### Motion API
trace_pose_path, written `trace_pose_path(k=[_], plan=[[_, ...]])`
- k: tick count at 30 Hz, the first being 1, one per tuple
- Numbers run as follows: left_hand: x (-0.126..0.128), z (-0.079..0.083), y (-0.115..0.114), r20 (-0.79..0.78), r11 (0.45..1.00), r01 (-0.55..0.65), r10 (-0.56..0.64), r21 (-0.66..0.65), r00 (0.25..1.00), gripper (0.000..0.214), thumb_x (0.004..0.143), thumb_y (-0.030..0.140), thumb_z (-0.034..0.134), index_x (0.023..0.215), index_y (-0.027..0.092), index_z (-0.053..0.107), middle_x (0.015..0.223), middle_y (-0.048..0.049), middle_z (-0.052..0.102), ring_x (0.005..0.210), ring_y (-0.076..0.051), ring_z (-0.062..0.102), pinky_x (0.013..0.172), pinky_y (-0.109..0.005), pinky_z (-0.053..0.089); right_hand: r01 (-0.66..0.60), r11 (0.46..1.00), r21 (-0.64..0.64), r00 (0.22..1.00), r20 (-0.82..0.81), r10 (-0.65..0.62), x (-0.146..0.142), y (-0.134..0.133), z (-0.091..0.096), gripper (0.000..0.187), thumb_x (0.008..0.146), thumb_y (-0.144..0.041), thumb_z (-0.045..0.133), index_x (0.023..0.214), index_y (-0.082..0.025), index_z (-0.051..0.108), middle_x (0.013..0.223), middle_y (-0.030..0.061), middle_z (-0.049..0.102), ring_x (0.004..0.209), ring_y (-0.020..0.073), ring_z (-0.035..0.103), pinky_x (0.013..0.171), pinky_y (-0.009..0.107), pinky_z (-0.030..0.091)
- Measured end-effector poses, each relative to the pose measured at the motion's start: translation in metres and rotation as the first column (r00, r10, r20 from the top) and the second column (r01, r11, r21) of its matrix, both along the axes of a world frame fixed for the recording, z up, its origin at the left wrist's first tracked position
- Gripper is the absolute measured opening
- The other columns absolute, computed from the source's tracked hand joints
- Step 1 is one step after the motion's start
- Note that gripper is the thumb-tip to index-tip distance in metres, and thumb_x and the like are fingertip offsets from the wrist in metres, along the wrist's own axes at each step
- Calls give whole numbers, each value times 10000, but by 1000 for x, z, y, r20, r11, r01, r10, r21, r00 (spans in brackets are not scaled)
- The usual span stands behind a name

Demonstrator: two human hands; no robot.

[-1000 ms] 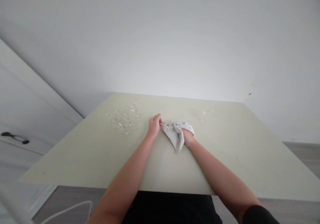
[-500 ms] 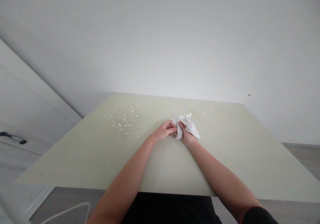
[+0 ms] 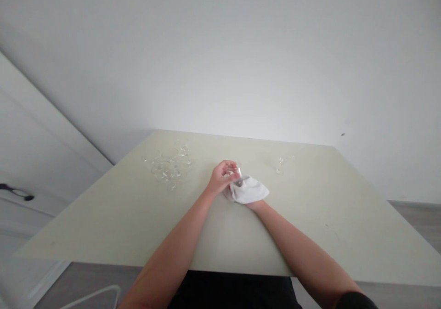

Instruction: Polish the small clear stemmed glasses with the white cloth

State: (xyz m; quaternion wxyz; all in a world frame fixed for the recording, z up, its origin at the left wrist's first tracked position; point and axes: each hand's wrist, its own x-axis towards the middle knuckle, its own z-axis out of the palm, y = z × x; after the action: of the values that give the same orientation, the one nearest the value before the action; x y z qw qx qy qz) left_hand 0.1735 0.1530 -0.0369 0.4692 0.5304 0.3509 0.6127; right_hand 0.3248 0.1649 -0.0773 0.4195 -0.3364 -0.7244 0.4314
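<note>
My left hand (image 3: 223,176) is closed around a clear drinking glass (image 3: 237,172), fingers curved about its upper part. A white cloth (image 3: 251,191) is draped over my right hand (image 3: 255,204) and covers nearly all of it; only the wrist side shows. The cloth presses against the lower part of the glass, so the base is hidden. Both hands are together over the middle of the table.
Several clear glass pieces (image 3: 168,167) cluster on the left of the pale table (image 3: 124,217). More small clear glassware (image 3: 283,163) lies at the back right. A white wall (image 3: 241,70) rises behind, and a cabinet with a dark handle (image 3: 17,192) is at the left.
The glass has come into clearer view in my left hand, its open end now up. My right hand has moved left and nearer, with the cloth spread over it.
</note>
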Motion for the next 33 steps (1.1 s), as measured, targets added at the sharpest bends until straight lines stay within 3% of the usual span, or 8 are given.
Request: trace_pose_path(k=[5, 8, 11, 15, 17, 23, 29, 33], plan=[[3, 5, -6, 288, 952, 283, -239, -119, 927, 591, 719, 526, 774, 1149, 149, 623, 1006, -121, 733, 886, -225, 684, 816, -356, 514, -108, 991, -76, 994, 4, 108, 5, -14, 4, 365, 852, -575, 578, 864, -218, 653, 819, 25, 691, 750, 176, 633, 739, 317, 546], [3, 6, -6, 255, 971, 210, -176, -115, 951, 582, 666, 498, 832, 1095, 139, 673, 977, -96, 724, 847, -182, 660, 770, -289, 498, -81, 995, -59, 995, 58, 85, 4, -13, 2, 303, 822, -527, 649, 847, -225, 664, 893, 50, 713, 852, 202, 648, 890, 364, 518], [2, 7, -5, 209, 985, 123, -96, -121, 973, 569, 593, 439, 903, 1029, 129, 712, 930, -70, 711, 817, -147, 638, 728, -241, 479, -48, 996, -74, 996, 69, 53, 3, -13, 3, 291, 775, -504, 717, 777, -220, 654, 846, 59, 702, 823, 205, 638, 860, 354, 518], [1, 10, -8, 352, 932, 319, -245, -170, 903, 568, 694, 523, 820, 1094, 143, 682, 1028, -123, 725, 894, -217, 680, 798, -339, 526, -220, 939, -265, 972, -142, 188, 3, -20, 6, 371, 796, -570, 679, 889, -214, 638, 810, 22, 671, 720, 167, 621, 704, 304, 535], [1, 10, -10, 383, 918, 363, -283, -156, 879, 560, 719, 536, 793, 1109, 152, 673, 1065, -132, 717, 919, -230, 680, 800, -354, 533, -237, 931, -278, 967, -161, 198, 2, -22, 6, 373, 811, -573, 662, 907, -214, 627, 820, 19, 669, 725, 165, 625, 709, 306, 539], [2, 5, -4, 207, 974, 139, -101, -177, 973, 570, 633, 414, 892, 1095, 140, 702, 919, -64, 697, 752, -126, 624, 676, -234, 466, -133, 991, 12, 982, 140, 130, -2, -11, 5, 315, 861, -535, 570, 883, -237, 667, 924, 62, 715, 876, 215, 650, 917, 376, 517], [-2, 1, 3, 293, 976, 49, 15, -211, 956, 596, 621, 454, 892, 1079, 136, 683, 951, -87, 732, 786, -159, 671, 757, -282, 501, 58, 994, -89, 994, 95, -49, 4, -9, 18, 402, 847, -550, 595, 1018, -198, 687, 897, 52, 728, 770, 198, 664, 764, 319, 548], [-3, 1, 4, 351, 978, 63, 11, -198, 936, 662, 592, 496, 903, 1098, 129, 686, 998, -113, 742, 859, -196, 698, 813, -304, 505, -39, 997, -68, 997, 67, 44, 5, -4, 24, 291, 782, -460, 687, 907, -200, 718, 872, 41, 727, 803, 191, 654, 763, 290, 534]])
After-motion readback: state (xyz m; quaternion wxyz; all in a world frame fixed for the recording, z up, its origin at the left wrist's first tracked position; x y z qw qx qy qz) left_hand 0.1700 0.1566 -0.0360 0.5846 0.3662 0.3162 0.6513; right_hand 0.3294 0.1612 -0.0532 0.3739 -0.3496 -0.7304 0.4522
